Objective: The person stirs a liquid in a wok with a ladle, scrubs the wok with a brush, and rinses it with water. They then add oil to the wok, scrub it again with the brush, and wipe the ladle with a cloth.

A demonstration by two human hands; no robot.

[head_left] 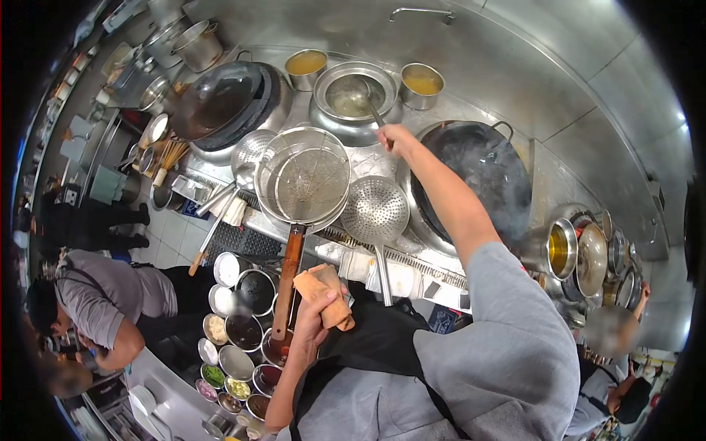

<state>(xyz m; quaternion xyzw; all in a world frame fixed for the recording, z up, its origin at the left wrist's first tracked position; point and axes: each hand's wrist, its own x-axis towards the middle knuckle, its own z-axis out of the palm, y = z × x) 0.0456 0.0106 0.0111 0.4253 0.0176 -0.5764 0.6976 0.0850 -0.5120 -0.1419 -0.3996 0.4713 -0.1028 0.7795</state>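
Observation:
My right hand (397,140) is closed round the handle of a ladle (376,115), whose bowl dips into the cloudy liquid of a round pot (336,71). Close to my body, my left hand (318,312) grips a folded orange-brown cloth (323,294). Beside that hand runs the wooden handle (287,283) of a large mesh strainer (304,176). To the strainer's right lies a perforated skimmer (376,209). A dark wok (474,180) steams beneath my right forearm.
Another wok (220,103) stands at the left. Two metal pots of yellow liquid (306,62) flank the round pot. Several ingredient bowls (236,362) are at the lower left. A person (118,294) bends at the far left; another person (610,393) is at the lower right.

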